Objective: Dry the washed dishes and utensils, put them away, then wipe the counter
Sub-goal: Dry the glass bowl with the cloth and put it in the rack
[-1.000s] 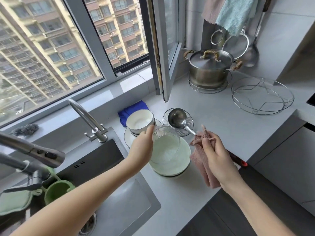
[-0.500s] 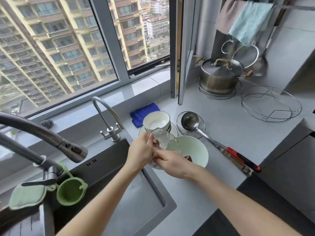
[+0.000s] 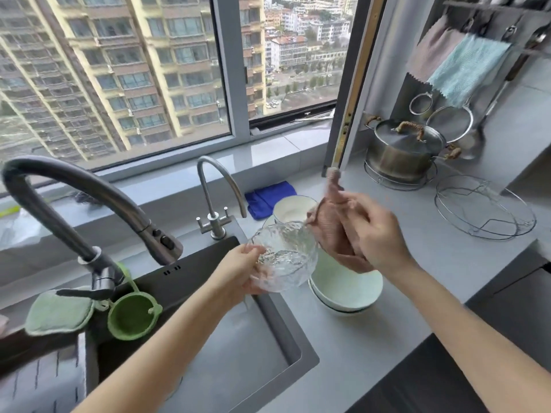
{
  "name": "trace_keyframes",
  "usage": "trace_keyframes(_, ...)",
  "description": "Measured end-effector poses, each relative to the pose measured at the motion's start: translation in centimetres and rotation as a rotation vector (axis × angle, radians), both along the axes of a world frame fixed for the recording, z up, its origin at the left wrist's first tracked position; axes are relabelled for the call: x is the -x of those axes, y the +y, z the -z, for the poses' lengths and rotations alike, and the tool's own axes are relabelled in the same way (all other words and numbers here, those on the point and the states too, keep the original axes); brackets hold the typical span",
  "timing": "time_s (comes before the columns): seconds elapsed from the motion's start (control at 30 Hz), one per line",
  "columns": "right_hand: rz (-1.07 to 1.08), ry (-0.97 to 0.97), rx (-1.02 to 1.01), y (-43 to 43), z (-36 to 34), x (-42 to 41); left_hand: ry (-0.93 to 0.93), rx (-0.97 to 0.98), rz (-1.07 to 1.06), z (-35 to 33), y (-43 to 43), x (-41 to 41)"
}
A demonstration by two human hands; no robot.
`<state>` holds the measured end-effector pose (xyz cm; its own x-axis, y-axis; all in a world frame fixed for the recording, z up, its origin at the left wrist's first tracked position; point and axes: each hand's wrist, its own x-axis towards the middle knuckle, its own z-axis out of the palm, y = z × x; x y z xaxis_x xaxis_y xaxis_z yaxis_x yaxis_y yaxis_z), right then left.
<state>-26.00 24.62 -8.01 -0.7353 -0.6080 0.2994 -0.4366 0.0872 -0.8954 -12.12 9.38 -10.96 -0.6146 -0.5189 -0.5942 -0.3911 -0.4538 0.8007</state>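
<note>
Glass bowl (image 3: 283,257), gripped at its edge by your left hand (image 3: 238,272) just beside your right hand (image 3: 372,234) clutching the pink cloth (image 3: 331,231), is probably stiff, fragile and wet-slick: hold rim and wall firmly.

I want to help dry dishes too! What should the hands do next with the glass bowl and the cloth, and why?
Probably push the cloth into the glass bowl and rub round the inside. The left hand holds the bowl tilted, and the right hand grips the bunched cloth beside the bowl's rim, not yet in it.
</note>
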Motion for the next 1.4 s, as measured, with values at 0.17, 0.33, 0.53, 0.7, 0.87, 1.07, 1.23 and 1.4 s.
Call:
trace_keyframes(0.17, -0.152, -0.167, 0.284, -0.6, 0.8, -4.8, 0.105, -0.366, -0.193, -0.8, 0.3, 0.9)
trace_keyframes(0.33, 0.018, 0.249, 0.212, -4.2, 2.9, -6.1, 0.145, -0.191, -0.105, -3.0, 1.2, 2.1)
trace_keyframes(0.53, -0.083, -0.491, 0.481, -4.7, -2.8, -4.2, 0.076, 0.302, 0.069, -6.8, -1.0, 1.7)
trace_keyframes(0.7, -0.175, -0.869, 0.339, -5.2, -5.2, -1.1, 0.046, 0.66, 0.23, -8.4, -2.4, 1.8)
trace_keyframes(0.87, -0.07, -1.025, 0.322, -6.2, -4.7, -1.4, 0.086, 0.804, 0.064, -8.1, -1.9, 2.1)
trace_keyframes(1.07, 0.034, -0.92, 0.426, -5.1, -4.3, -5.2, 0.152, 0.826, -0.167, -7.3, -2.5, 2.9)
trace_keyframes(1.23, 0.194, -0.333, 0.356, -1.8, -8.6, -3.3, 0.061, 0.694, -0.049, -5.6, -4.5, 1.3)
trace_keyframes(1.4, 0.032, -0.18, 0.542, -2.8, -15.8, -3.3, 0.026, 0.534, 0.071, -4.1, -3.2, 0.4)
